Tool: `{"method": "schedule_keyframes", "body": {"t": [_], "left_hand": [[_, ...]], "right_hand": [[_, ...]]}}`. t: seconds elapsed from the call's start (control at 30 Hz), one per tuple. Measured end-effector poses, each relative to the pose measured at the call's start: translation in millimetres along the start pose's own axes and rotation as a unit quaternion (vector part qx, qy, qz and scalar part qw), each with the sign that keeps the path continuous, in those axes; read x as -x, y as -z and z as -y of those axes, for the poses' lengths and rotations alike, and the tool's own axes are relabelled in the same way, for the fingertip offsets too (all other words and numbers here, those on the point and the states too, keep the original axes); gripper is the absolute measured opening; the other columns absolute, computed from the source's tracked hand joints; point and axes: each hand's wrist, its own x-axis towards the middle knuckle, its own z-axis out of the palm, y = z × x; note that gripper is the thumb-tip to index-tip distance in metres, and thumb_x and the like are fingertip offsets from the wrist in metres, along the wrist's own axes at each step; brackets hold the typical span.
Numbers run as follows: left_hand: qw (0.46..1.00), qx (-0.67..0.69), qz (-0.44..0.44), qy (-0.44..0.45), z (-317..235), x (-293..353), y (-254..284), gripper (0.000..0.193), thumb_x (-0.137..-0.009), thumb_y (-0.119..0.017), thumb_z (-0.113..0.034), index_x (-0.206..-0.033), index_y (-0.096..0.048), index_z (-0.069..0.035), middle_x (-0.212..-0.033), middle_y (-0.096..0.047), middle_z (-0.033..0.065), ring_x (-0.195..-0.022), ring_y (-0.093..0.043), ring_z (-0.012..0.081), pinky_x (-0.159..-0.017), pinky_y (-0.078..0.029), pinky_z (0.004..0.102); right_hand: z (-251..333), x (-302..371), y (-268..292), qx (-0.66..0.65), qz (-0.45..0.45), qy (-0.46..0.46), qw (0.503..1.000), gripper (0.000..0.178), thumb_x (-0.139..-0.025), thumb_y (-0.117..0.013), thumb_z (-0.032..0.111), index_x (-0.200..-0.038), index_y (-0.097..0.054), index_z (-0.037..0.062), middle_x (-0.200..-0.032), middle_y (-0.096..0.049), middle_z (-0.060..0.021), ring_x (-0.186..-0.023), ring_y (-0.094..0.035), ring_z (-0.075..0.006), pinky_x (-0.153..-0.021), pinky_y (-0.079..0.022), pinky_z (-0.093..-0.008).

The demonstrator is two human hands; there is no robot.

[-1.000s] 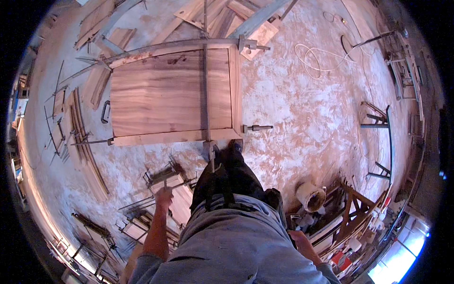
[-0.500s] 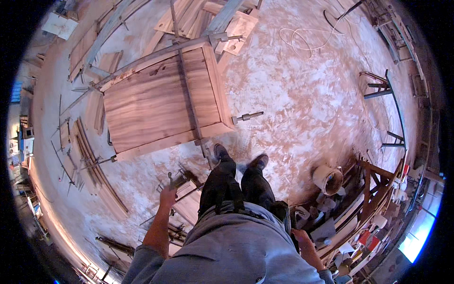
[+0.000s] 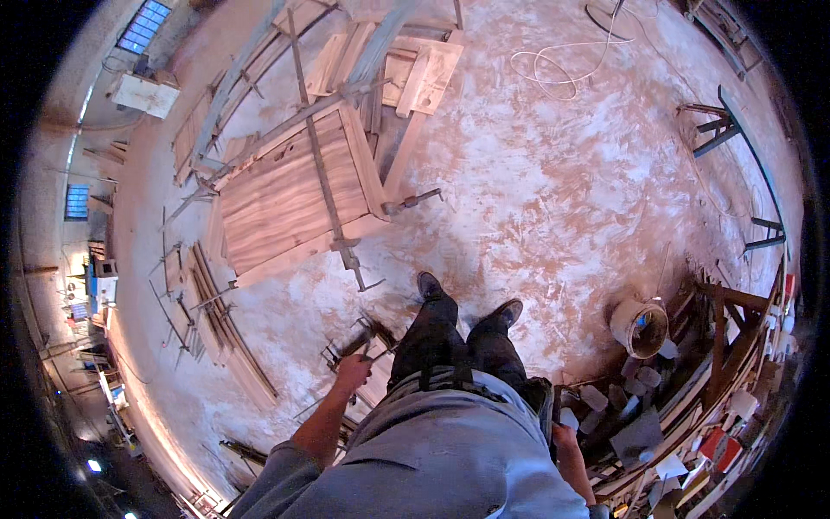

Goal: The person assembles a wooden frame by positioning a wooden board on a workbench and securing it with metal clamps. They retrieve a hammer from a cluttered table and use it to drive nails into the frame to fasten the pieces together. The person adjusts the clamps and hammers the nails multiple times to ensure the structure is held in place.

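Note:
My left hand (image 3: 353,372) is closed low at my left side, above a clutter of dark metal clamps (image 3: 367,333). Its fingers wrap a slim metal wrench, hard to make out against that clutter. By my right hip hangs my right hand (image 3: 566,441), its fingers mostly hidden. Ahead and to the left lies a framed wooden panel (image 3: 294,195) with dark knots. A long bar clamp (image 3: 322,169) runs across its top face, and more clamps grip its edges. One clamp's screw handle (image 3: 415,201) sticks out at the right corner.
Boards (image 3: 424,73) lie beyond the panel, and long strips (image 3: 229,324) on the floor at the left. To the right stand a dirty bucket (image 3: 640,329) and a heap of bottles and scraps. A white cord (image 3: 553,73) loops on the floor; a metal frame (image 3: 748,156) stands far right.
The panel now sits farther off and smaller in view, and my feet have shifted away from it. My left hand has moved right, nearer my leg, with the wrench still in it.

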Motion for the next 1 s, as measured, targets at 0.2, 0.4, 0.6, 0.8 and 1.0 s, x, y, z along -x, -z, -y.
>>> {"method": "schedule_keyframes", "body": {"t": [0.2, 0.4, 0.6, 0.8, 1.0], "left_hand": [[0.995, -0.063, 0.038, 0.066, -98.0, 1.9, -42.1, 0.027, -0.081, -0.054, -0.026, -0.074, -0.059, 0.000, -0.061, -0.060, 0.0134, -0.054, -0.061, 0.0241, -0.053, -0.048, 0.0384], [1.000, -0.007, 0.005, 0.008, -173.2, -11.5, -45.4, 0.028, -0.084, -0.055, -0.027, -0.077, -0.059, -0.001, -0.057, -0.056, 0.0083, -0.050, -0.055, 0.0181, -0.049, -0.043, 0.0338], [0.971, 0.227, -0.053, 0.046, -179.5, -29.3, -50.4, 0.024, -0.086, -0.058, -0.029, -0.079, -0.060, -0.006, -0.054, -0.049, -0.0020, -0.042, -0.041, 0.0075, -0.039, -0.031, 0.0255], [0.838, 0.523, -0.137, 0.073, -232.0, -73.5, -15.5, 0.029, -0.091, -0.055, -0.037, -0.092, -0.061, -0.008, -0.052, -0.042, -0.0033, -0.034, -0.031, 0.0076, -0.033, -0.020, 0.0253], [0.770, 0.617, -0.146, 0.073, -265.6, -116.8, 26.2, 0.041, -0.091, -0.050, -0.045, -0.109, -0.054, -0.008, -0.065, -0.054, 0.0011, -0.035, -0.027, 0.0087, -0.038, -0.021, 0.0260]], "right_hand": [[-6.0, 19.2, 21.1, 0.005, -0.058, 0.040, 0.997, 0.047, -0.082, -0.066, 0.037, -0.101, -0.061, -0.0055, -0.075, -0.059, -0.0057, -0.065, -0.054, -0.0179, -0.059, -0.045, -0.0339], [-106.4, -35.3, 36.3, 0.030, -0.071, -0.018, 0.997, 0.033, -0.084, -0.061, 0.026, -0.100, -0.064, -0.0030, -0.084, -0.064, -0.0087, -0.078, -0.058, -0.0239, -0.071, -0.046, -0.0356], [-81.6, 8.4, 32.4, -0.083, -0.008, -0.011, 0.996, 0.027, -0.088, -0.060, 0.021, -0.103, -0.063, -0.0007, -0.081, -0.061, -0.0050, -0.070, -0.056, -0.0168, -0.058, -0.043, -0.0317], [-16.6, 26.0, 18.3, 0.049, -0.038, -0.082, 0.995, 0.036, -0.079, -0.067, 0.024, -0.102, -0.064, -0.0033, -0.091, -0.065, -0.0057, -0.081, -0.058, -0.0182, -0.071, -0.046, -0.0327], [-36.8, -7.5, 25.3, 0.057, -0.047, -0.096, 0.993, 0.054, -0.075, -0.068, 0.042, -0.105, -0.065, -0.0030, -0.088, -0.065, -0.0078, -0.080, -0.056, -0.0162, -0.070, -0.046, -0.0320]]}}
